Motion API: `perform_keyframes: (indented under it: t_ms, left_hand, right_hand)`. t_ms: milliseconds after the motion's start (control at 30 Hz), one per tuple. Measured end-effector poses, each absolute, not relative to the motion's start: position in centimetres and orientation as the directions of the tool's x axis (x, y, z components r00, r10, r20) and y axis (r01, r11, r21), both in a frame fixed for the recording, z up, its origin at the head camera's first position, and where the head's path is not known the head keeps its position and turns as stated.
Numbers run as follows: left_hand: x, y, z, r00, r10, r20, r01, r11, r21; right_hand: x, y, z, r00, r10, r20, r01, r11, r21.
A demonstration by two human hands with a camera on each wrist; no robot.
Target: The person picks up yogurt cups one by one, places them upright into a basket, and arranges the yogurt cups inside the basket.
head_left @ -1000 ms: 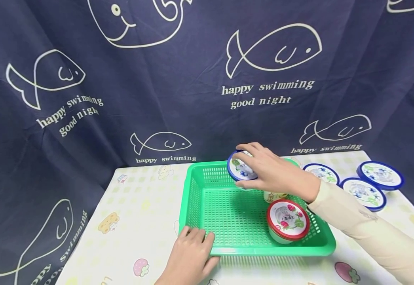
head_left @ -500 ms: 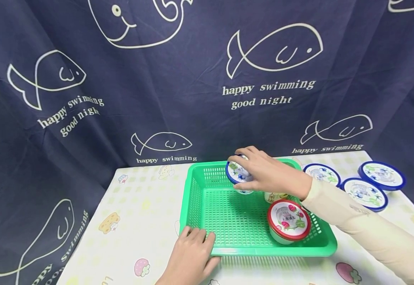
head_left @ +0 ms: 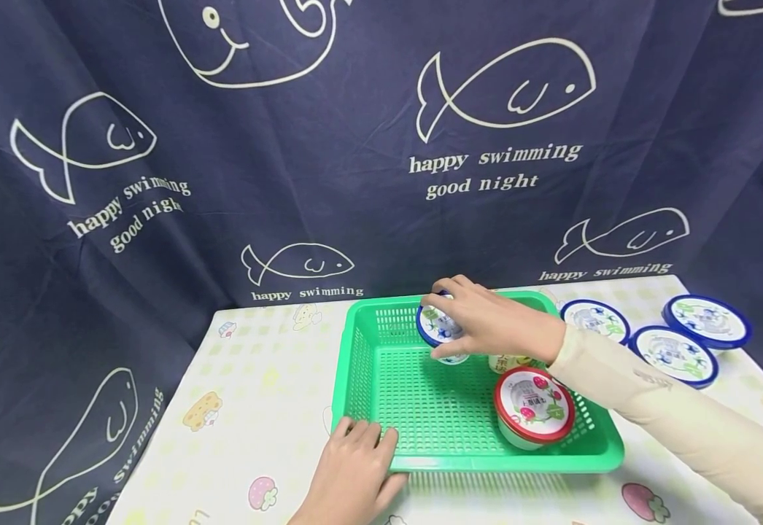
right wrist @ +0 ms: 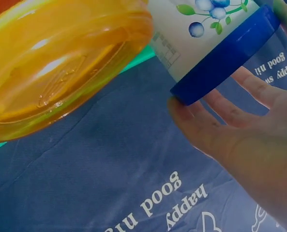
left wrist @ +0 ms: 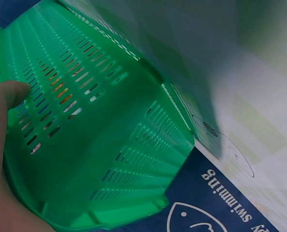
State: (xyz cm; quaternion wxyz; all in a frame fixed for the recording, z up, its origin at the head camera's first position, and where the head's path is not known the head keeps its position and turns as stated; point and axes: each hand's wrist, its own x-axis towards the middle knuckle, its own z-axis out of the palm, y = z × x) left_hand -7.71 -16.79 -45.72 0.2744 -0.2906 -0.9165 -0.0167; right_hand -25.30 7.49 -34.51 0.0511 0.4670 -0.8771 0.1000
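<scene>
A green plastic basket (head_left: 500,463) stands on the table. My left hand (head_left: 355,467) grips its front left corner, fingers over the rim; in the left wrist view the thumb (left wrist: 17,92) lies against its slotted wall. Inside the basket's back part, my right hand (head_left: 486,321) holds a tub with a blue lid (head_left: 435,324) by the lid's edge. The right wrist view shows blueberries printed on this blue-lidded tub (right wrist: 182,43). A red-lidded tub (head_left: 534,405) sits at the basket's front right. Behind it a tub with a translucent orange lid (right wrist: 70,72) is mostly hidden under my right wrist.
Three more blue-lidded tubs, one nearest the basket (head_left: 594,321), one in front (head_left: 673,355) and one farther right (head_left: 708,321), stand close together right of the basket. A dark blue fish-print curtain (head_left: 381,182) hangs behind the patterned tablecloth (head_left: 224,452).
My right hand has lowered slightly with the blue-lidded tub, deeper into the basket's back part. My left hand keeps its hold on the basket corner.
</scene>
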Motion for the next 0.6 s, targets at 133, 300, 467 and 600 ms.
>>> perform_keyframes:
  t_ms: [133,300,467,600]
  left_hand:
    - [-7.8,-16.8,-45.8,-0.676,0.523,0.52,0.545,0.829,-0.125]
    - [-7.8,-16.8,-45.8,-0.685,0.523,0.508,0.544,0.83,-0.121]
    - [-7.8,-16.8,-45.8,-0.69,0.525,0.498,0.545,0.83,-0.121]
    - [-7.8,-16.8,-45.9,-0.687,0.529,0.498,0.547,0.828,-0.123]
  right_hand:
    - [-25.5,7.4,-34.9,-0.554,-0.815,0.169,-0.833,0.543,-0.111]
    - [-25.7,7.2,-35.4,-0.542,-0.827,0.148,-0.84,0.536,-0.084]
    - [-25.7,6.9,-35.6,-0.547,-0.829,0.117,-0.837,0.541,-0.079]
    - [-25.7,6.8,-35.9,-0.561,-0.823,0.09,-0.827,0.554,-0.091]
